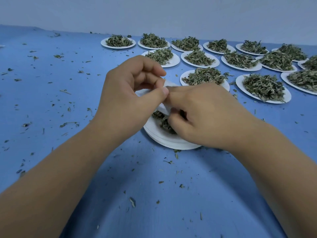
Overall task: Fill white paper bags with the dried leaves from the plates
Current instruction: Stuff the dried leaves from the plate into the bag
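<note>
Both hands on one white paper bag, held over the near plates.

Left hand [130, 88] pinches the white paper bag [163, 107] at its upper left edge, thumb tip against curled fingers. Right hand [202, 114] grips the bag's right side, forefinger lying toward the left thumb and the other fingers curled under; what lies inside that curl is hidden. The bag is mostly covered by the hands and hangs just above a stack of white plates [163, 137] at the counter's middle. A small heap of dried leaves [163, 124] is on the top plate, partly under the right hand. Blue counter [154, 194] is strewn with leaf crumbs. Far and right, rows of filled plates [240, 83] each carry a mound of leaves. Pale wall [154, 12] stands behind.
</note>
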Motion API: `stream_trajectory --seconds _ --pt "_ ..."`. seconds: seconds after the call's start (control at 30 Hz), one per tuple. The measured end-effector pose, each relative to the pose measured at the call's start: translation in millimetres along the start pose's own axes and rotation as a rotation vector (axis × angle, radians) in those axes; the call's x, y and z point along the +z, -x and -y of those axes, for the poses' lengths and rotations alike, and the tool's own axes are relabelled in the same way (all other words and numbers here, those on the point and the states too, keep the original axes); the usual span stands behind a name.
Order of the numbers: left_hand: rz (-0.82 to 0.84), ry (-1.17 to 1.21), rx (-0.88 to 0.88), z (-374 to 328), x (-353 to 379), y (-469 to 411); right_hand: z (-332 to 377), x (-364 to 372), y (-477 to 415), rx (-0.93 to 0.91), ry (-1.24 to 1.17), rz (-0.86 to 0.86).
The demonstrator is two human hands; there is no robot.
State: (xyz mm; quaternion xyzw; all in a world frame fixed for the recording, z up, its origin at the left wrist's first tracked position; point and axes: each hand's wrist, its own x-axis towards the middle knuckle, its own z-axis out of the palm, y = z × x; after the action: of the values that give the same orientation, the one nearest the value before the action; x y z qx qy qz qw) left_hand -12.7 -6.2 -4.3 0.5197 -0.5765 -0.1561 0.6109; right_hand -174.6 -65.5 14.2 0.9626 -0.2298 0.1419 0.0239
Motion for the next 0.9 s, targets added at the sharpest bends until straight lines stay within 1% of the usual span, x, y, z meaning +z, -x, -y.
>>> stream_trajectory --seconds 0.1,0.17,0.27,0.33,0.43,0.53,0.6,0.67,0.73,0.8,0.83,0.9 --pt "-0.013 0.053 0.003 -1.3 1.3 1.2 2.5 -2.0 -3.9 0.026 0.053 0.002" --pt "-0.018 0.055 -0.006 -1.8 -0.1 0.5 2.2 -2.4 -3.6 0.038 0.011 -0.023" --pt "-0.02 0.048 -0.007 -1.8 -2.3 -1.2 1.2 -0.6 -1.5 -0.004 -0.082 -0.071" --pt "-0.026 0.061 -0.012 -0.9 -3.6 -2.9 -0.9 0.0 -1.0 -0.037 -0.133 -0.07" --pt "-0.036 0.076 -0.024 0.4 -4.2 -3.9 -6.4 3.7 -3.9 -0.061 -0.085 -0.066" --pt "-0.044 0.098 -0.035 0.0 -5.8 -4.5 -10.1 9.8 -6.8 -0.085 -0.114 -0.147" --pt "0.027 0.039 -0.017 0.2 -13.2 -7.7 -12.7 10.1 -7.6 -0.088 -0.156 -0.202" --pt "0.197 -0.121 0.005 3.6 -26.1 -10.3 -14.6 9.0 -8.5 -0.09 -0.211 -0.229" --pt "0.37 -0.248 -0.003 7.3 -37.9 -10.6 -15.5 5.9 -9.1 -0.083 -0.317 -0.241" --pt "0.477 -0.252 -0.058 9.3 -42.8 -9.5 -14.5 1.7 -10.6 -0.081 -0.411 -0.227" --pt "0.495 -0.251 -0.081 9.6 -42.3 -9.1 -13.4 -0.5 -11.8 -0.083 -0.45 -0.222" --pt "0.435 -0.323 -0.091 10.6 -37.7 -8.2 -9.4 -3.9 -15.2 -0.078 -0.52 -0.207"
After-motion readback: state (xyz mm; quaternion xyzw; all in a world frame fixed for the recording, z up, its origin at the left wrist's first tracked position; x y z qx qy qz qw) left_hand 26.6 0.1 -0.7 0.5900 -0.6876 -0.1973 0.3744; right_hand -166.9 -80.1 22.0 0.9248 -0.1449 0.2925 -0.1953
